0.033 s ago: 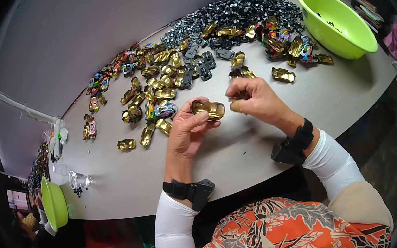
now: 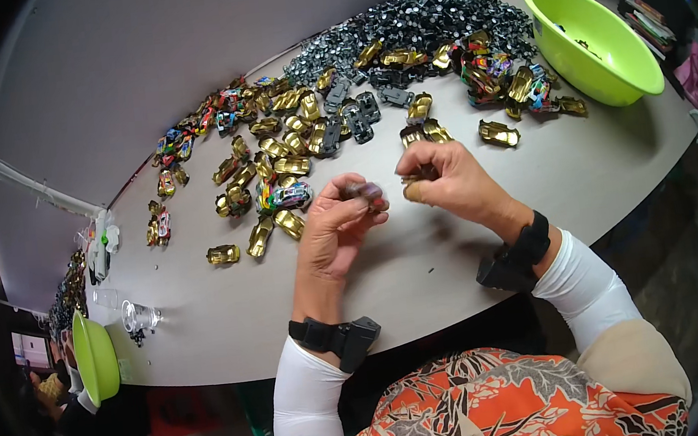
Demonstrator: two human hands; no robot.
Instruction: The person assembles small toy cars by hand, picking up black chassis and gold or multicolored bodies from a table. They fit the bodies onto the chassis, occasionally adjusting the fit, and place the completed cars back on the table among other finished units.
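In my left hand (image 2: 334, 224) a toy car (image 2: 370, 195) is pinched between thumb and fingers. It is smeared by motion, and a dark and reddish side of it shows. Close to its right, my right hand (image 2: 456, 179) is closed with thumb and fingertips pressed together; what sits in them is mostly hidden. Both hands are raised over the near middle of the table. Just beyond my right hand lie some gold toy cars (image 2: 437, 130). Left of my left hand are another gold toy car (image 2: 289, 222) and a multicoloured toy car (image 2: 290, 194).
Many gold and coloured toy cars and grey car bases (image 2: 359, 123) cover the table's (image 2: 232, 315) far side. Behind them rises a heap of small dark parts (image 2: 430, 18). Green basins (image 2: 597, 64) stand far right and at the left edge, near a clear cup (image 2: 140, 316).
The toy car in my left hand has turned: its gold top faced up before, and now a darker, blurred side shows. My right hand has hardly moved.
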